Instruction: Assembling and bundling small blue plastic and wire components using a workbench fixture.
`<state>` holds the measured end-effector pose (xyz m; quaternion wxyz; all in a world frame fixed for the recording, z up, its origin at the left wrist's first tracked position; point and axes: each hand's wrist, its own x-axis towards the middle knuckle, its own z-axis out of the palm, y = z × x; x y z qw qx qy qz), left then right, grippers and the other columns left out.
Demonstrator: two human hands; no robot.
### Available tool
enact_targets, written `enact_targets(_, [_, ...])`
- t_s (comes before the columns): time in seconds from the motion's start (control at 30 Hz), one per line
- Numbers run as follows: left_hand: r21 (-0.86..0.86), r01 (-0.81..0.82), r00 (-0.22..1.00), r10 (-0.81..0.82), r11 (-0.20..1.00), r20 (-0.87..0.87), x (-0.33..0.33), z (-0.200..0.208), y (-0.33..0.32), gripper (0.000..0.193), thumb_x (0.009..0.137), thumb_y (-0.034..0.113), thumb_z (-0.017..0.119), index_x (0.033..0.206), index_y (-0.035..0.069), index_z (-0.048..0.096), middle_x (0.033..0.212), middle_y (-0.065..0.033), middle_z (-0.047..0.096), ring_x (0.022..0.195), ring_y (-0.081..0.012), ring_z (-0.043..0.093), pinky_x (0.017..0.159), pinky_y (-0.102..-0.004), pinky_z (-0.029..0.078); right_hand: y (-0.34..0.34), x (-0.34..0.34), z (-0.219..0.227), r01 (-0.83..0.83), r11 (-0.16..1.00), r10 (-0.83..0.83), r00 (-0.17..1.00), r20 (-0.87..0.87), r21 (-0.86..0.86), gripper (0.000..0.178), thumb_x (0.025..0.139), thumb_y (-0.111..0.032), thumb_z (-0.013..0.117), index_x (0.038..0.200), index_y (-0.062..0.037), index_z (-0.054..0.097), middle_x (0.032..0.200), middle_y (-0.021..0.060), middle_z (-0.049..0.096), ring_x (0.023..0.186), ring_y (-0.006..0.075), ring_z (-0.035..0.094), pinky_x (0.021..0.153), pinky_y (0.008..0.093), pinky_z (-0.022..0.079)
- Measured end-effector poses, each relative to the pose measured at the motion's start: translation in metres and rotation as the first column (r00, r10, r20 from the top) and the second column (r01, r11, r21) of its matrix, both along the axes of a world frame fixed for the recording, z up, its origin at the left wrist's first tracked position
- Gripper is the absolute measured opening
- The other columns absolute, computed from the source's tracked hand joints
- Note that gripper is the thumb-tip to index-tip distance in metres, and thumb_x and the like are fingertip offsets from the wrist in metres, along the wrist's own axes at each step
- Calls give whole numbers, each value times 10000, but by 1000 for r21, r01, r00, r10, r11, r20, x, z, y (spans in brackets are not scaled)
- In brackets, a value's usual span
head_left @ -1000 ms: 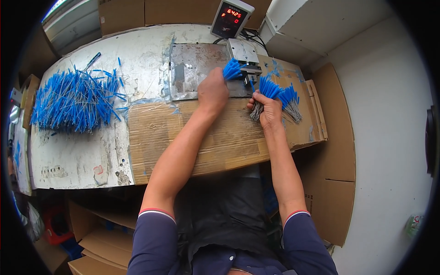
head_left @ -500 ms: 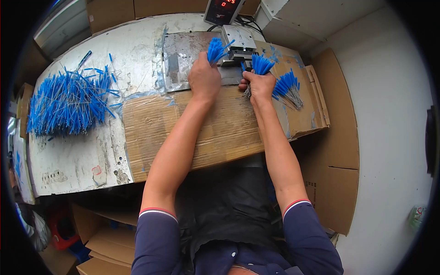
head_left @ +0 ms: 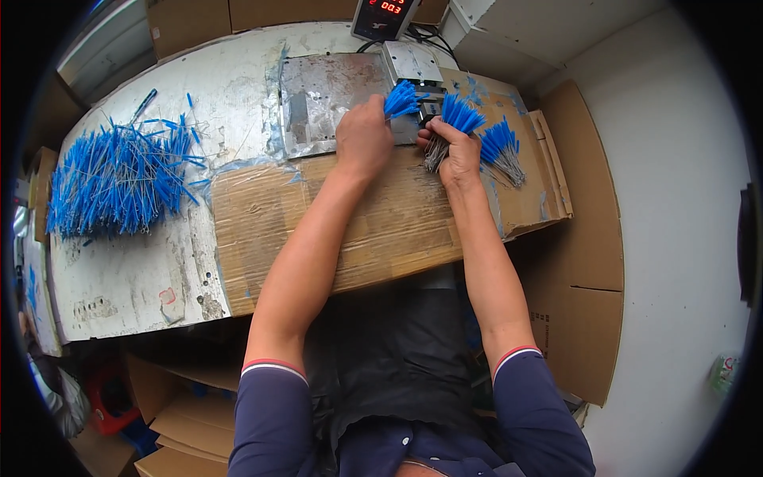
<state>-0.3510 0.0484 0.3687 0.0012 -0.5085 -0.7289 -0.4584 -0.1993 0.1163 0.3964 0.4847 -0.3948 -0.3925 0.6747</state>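
My left hand is closed round a bundle of blue-ended wires, whose blue ends point up and right toward the small metal machine. Close to its right, my right hand grips a thicker bundle of blue-ended wires. Below that hand's fingers hang the bare wire ends. The pieces look like thin small brushes, but their exact kind is unclear. Just right of my right hand lies another bunch of blue-ended wires on the cardboard. The machine's dark front block is partly hidden behind the bundles.
A large loose heap of blue-ended wires covers the left of the white worktable. Under my forearms lies a taped cardboard sheet, beside a metal plate. Behind the machine stands a red digital display. Cardboard borders the right side.
My left hand has shifted slightly right and down, and its bundle now leans right, nearer the other bundle. My right hand has barely moved. The display's digits differ.
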Motion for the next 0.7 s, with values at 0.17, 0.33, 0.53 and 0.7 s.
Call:
enact_targets(0.17, [-22,26,1000,-26,999,0,0,0,1,243,850,80,647,1087,53,598,883,-201,678,861,-407,663,763,-515,504,-1,9,-3,79,996,-78,996,-34,34,126,808,44,751,911,35,679,816,126,701,664,238,700,584,357,622])
enact_targets(0.33, [-29,28,1000,-29,999,-4,-1,1,0,243,850,73,637,1089,52,597,899,-202,683,869,-407,665,766,-515,505,-3,18,-3,47,999,-48,997,53,27,138,798,48,771,904,27,685,797,117,696,679,229,701,600,347,624])
enact_targets(0.53, [40,28,997,-25,999,-74,3,3,-1,162,814,29,608,976,34,599,854,-189,673,824,-384,663,744,-494,514,-1,28,-2,-29,999,28,999,-35,-30,135,858,-37,764,946,17,676,832,83,689,733,224,690,638,343,598])
enact_targets(0.7, [88,43,984,-27,995,-177,5,-1,1,157,813,29,618,969,44,604,839,-179,663,811,-367,667,729,-477,520,4,34,-2,-132,986,127,991,-48,-104,146,848,-45,761,942,21,672,804,73,673,693,194,661,578,299,538])
